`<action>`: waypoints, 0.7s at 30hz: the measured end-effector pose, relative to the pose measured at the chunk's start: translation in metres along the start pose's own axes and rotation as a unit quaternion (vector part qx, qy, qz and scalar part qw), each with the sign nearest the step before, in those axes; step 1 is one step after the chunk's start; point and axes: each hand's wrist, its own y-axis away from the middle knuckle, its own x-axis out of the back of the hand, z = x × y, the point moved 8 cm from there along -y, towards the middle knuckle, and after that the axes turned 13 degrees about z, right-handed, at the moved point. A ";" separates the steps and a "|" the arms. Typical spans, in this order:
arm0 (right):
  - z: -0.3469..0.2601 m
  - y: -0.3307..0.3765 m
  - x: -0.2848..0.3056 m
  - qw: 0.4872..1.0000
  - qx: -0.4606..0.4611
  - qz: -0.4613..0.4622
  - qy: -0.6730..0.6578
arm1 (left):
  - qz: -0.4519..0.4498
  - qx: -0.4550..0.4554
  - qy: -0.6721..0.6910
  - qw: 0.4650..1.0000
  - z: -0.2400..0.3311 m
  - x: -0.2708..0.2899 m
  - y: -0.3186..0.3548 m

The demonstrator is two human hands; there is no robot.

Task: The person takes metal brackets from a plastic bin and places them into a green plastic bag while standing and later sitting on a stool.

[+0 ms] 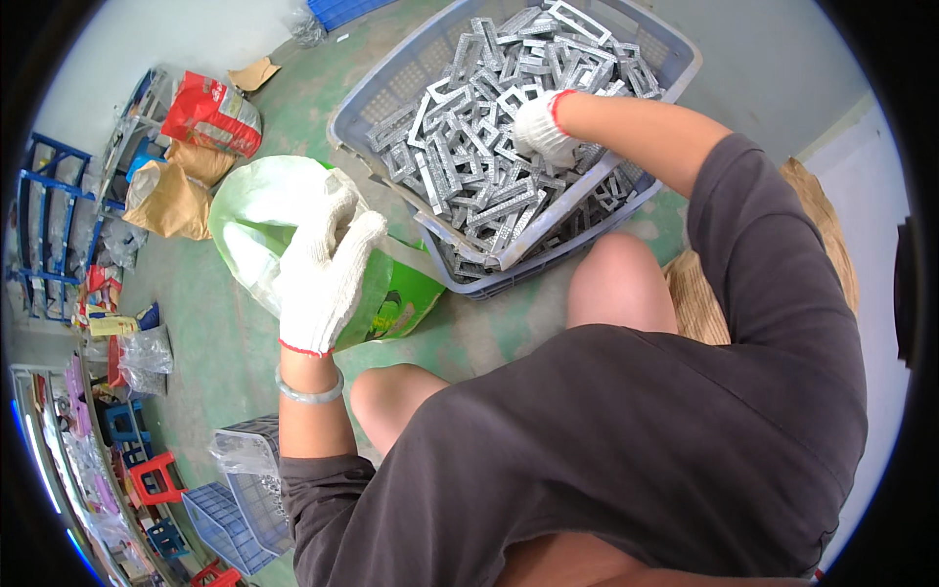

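Hands: two gloved.
Left hand (323, 269): fingers curled, gripping the one green bag (259, 210) at its rim.
Right hand (541, 127): fingers buried among countless metal frames (460, 166) in one crate (377, 93); grip unclear.

The green-painted floor (225, 342) carries a grey plastic crate (391, 88) of metal frames (489, 147), a green sack (401, 298) and brown paper bags (171, 201).

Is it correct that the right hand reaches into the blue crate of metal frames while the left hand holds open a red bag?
Not quite. In the head view the bag that the left hand holds open is green and white, not red. The right hand does reach into the blue crate of metal frames.
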 end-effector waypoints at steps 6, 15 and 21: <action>0.076 0.059 0.054 0.895 -0.113 0.193 -0.386 | -0.040 0.080 0.136 0.987 -0.005 -0.016 -0.007; 0.020 0.075 0.094 0.410 0.037 0.381 -0.828 | -0.164 0.136 0.413 0.885 0.044 -0.072 -0.020; -0.014 0.074 0.088 0.306 0.072 0.374 -0.872 | -0.124 0.151 0.440 0.876 0.030 -0.072 -0.020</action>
